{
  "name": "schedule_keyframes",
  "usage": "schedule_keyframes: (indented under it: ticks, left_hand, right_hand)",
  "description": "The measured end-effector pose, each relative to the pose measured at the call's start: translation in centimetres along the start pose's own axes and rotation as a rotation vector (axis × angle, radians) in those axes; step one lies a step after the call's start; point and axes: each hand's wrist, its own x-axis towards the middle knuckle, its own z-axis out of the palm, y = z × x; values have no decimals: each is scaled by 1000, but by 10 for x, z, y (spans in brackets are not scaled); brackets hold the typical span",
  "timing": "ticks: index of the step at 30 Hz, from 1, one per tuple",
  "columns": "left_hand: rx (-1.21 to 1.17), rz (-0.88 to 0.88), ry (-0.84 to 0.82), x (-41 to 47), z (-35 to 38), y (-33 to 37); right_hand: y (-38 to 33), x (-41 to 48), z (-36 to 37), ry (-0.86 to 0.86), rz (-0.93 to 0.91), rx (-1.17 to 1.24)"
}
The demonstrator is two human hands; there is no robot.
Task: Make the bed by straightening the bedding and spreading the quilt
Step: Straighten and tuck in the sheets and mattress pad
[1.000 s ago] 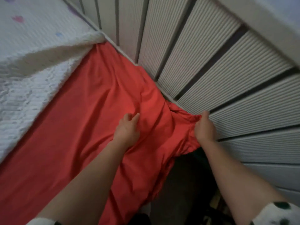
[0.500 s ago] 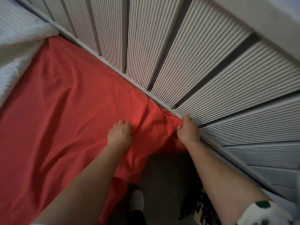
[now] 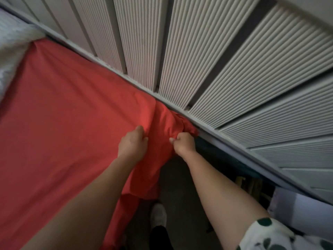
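Left hand (image 3: 133,144) and right hand (image 3: 184,143) clutch the red sheet (image 3: 63,114) at its bunched far-right corner — best pulled taut evenly, then tucked under.

The single view comes from a wide-angle camera on the person's head, facing forward and steeply down from beside the bed's corner. The red-orange fabric bed sheet (image 3: 63,123) fills the left and centre. The pale ribbed slatted wall panelling (image 3: 225,60) fans across the top and right (its straight lines bow with the lens). Both bare forearms enter from the bottom edge, putting the left hand (image 3: 132,143) and right hand (image 3: 184,143) near mid-frame at arm's length. Almost straight below lies the dark floor (image 3: 180,177), with a light shoe (image 3: 158,213) on it. A white textured quilt (image 3: 12,46) clips the upper left corner.
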Motion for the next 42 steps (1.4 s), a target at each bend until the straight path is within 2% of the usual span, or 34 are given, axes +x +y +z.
schedule_keyframes:
  ticks: [1,5,7,11,14,16,18,19,21,24,25,28,30,33,38,42]
  left_hand:
    - [-25,-9,22,0,0,1]
    - [-165,-15,50,-1,1,7]
    - [-181,21,9,-2,5,14]
    - [-161,83,-9,-4,12,21]
    - [-85,93,-20,-2,15,11]
    - [-39,102,-30,0,19,2]
    - [11,137,-73,-1,25,-3]
    - [36,154,-101,-2,27,-3]
    - [69,182,-130,-6,30,-2]
    - [72,218,-114,-8,30,-3]
    - [61,226,-105,-9,29,-4]
    - [2,230,-70,-9,27,-8]
    - [-25,225,-53,-9,26,-8]
    - [-35,234,-8,-5,26,-7]
    - [-49,214,8,7,29,2]
    - [-46,230,-6,9,32,4]
  right_hand:
    - [3,-2,-9,58,-16,-41]
    - [32,-3,-55,464,37,-72]
    - [39,-2,-67,507,60,-95]
    - [30,4,-54,345,149,-55]
    - [26,5,-40,260,102,-19]
    - [24,0,-33,322,-23,-87]
    - [19,-6,-26,396,-247,-184]
    - [16,-7,-24,395,-355,-199]
    - [8,-4,-21,287,-456,-208]
    - [4,11,-17,27,-339,-220]
    - [4,17,-17,5,-268,-187]
    - [1,32,-22,86,-151,-72]
    - [-3,42,-25,63,-135,-76]
    - [-6,61,-24,-6,-161,-147]
    - [-4,74,-11,-138,-187,-94]
    - [12,80,-11,-59,-166,-127]
